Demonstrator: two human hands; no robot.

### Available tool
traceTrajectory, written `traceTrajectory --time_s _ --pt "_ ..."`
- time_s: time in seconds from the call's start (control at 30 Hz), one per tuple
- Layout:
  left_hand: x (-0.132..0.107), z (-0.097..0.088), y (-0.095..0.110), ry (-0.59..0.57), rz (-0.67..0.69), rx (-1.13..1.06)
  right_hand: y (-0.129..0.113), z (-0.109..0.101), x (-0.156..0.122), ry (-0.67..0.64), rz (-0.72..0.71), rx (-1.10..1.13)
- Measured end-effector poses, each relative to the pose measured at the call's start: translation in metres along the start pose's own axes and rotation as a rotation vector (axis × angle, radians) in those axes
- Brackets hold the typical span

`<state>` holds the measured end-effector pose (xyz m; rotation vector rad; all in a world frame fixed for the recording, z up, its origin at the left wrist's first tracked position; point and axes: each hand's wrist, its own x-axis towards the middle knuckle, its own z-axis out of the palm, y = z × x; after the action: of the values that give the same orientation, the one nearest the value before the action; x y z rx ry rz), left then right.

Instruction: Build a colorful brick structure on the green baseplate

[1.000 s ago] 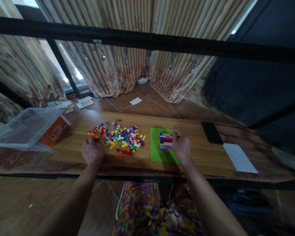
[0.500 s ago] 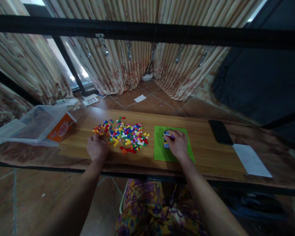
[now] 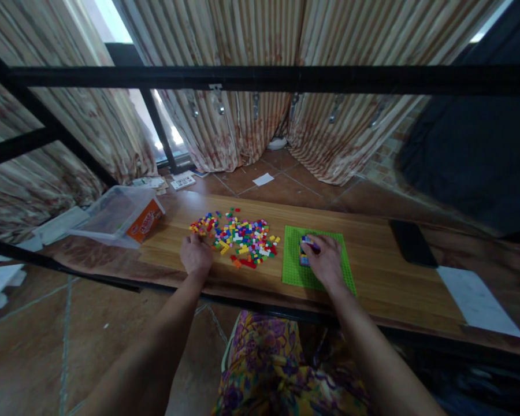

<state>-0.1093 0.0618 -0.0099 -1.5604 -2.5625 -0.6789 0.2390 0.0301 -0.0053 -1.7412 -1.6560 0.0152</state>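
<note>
On the right part of the wooden board lies a green studded baseplate [image 3: 294, 271], and on it a small block of joined toy bricks [image 3: 304, 259], mostly blue and purple with some white. My right hand [image 3: 327, 263] is over the baseplate, its thumb and fingers closed around the top of these bricks and partly hiding them. A loose pile of multicoloured toy bricks [image 3: 247, 234] spreads across the board's middle left. At the pile's left edge rests my left hand [image 3: 196, 255], fingers curled down near small orange and red bricks; what they hold, if anything, is hidden.
A clear plastic box [image 3: 108, 216] with an orange label stands left of the board [image 3: 372, 289]. Toward the right lie a dark phone-like slab [image 3: 413, 242] and a white paper sheet [image 3: 481, 300]. A black metal bar [image 3: 260, 79] crosses beyond the table, before striped curtains.
The view has shifted, so the table sits farther right in the picture. Both hands keep about the same places, left by the pile and right on the bricks.
</note>
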Motion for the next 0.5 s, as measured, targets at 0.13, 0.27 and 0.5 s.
traceTrajectory --time_s 0.13,0.27,0.5 --pt "0.000 0.001 0.000 0.003 0.004 0.002 -0.003 0.000 0.000 -0.014 -0.024 0.000" --pt "0.000 0.002 -0.001 0.010 0.005 0.003 -0.014 -0.008 -0.001 0.026 -0.040 -0.044" --pt "0.000 0.000 0.000 -0.008 -0.005 -0.004 -0.080 -0.002 -0.019 -0.128 -0.195 0.091"
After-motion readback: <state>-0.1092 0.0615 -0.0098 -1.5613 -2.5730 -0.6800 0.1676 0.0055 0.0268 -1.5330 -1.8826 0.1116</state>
